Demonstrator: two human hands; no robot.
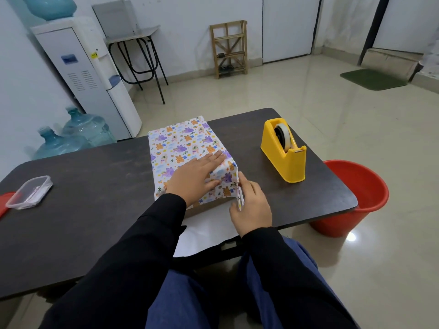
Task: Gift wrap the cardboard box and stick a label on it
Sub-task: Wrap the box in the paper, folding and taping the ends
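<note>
A seated person in black sleeves wraps a cardboard box point(207, 208) at the middle of a dark table point(95, 186). Cartoon-printed wrapping paper point(185, 143) covers the top of the box, and its white underside trails toward the near edge. The left hand point(192, 178) lies flat on top of the box with its grip spread and fingers straight, pressing the paper down. The right hand point(251, 210) is at the box's near right corner, its grip pinching a fold of the paper against the side. A yellow tape dispenser point(283, 154) stands to the right of the box. A clear plastic container point(29, 192) sits at the left end of the table. A red bucket point(356, 195) is on the floor to the right.
</note>
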